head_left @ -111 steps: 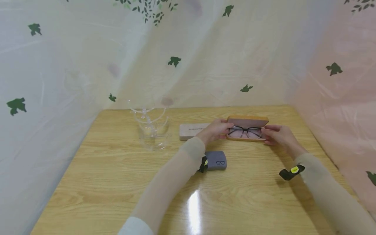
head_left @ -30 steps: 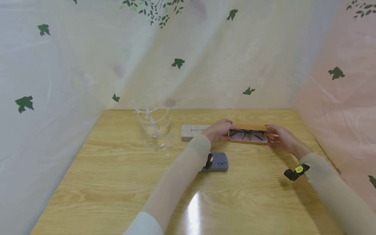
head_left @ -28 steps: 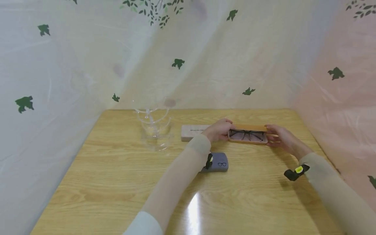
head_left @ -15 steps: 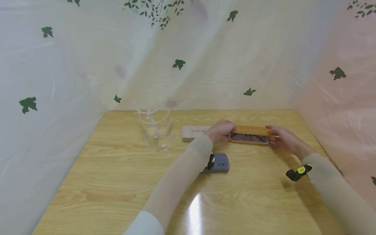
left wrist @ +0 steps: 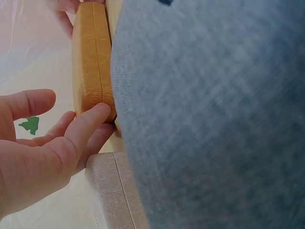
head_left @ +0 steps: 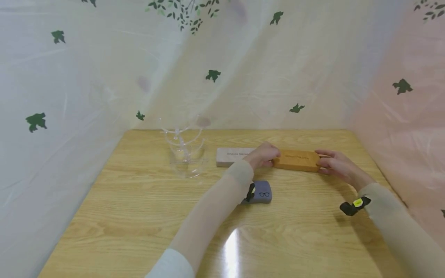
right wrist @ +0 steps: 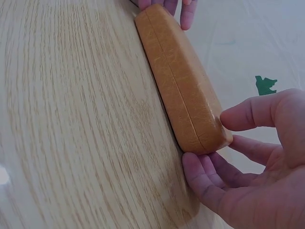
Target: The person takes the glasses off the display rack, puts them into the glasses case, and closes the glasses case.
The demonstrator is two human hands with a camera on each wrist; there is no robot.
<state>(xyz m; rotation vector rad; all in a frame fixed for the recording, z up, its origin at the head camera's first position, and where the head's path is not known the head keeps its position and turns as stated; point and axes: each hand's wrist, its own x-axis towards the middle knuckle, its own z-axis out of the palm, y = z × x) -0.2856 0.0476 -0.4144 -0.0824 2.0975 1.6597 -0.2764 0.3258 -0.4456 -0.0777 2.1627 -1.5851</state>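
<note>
A closed orange-brown glasses case (head_left: 296, 160) lies on the table near the back right, its seam facing front. My left hand (head_left: 262, 155) holds its left end; in the left wrist view, fingertips (left wrist: 101, 112) touch that end while one finger stands off above. On the opposite end my right hand (right wrist: 267, 157) grips the corner, with fingertips at the top and low by the table. The spectacles seen earlier inside are hidden under the lid. Beside the left hand is a pale grey glasses case (head_left: 232, 156), partly covered by that hand.
A blue-grey glasses case (head_left: 262, 192) printed with spectacles lies in front, partly behind the left wrist. A clear tiered display stand (head_left: 185, 154) is at back left. Patterned curtains (head_left: 243, 77) enclose the wooden table (head_left: 139, 216).
The orange-brown case stood open with dark-framed spectacles inside; its lid has come down and now covers them. Both hands stay at its ends and have shifted only slightly.
</note>
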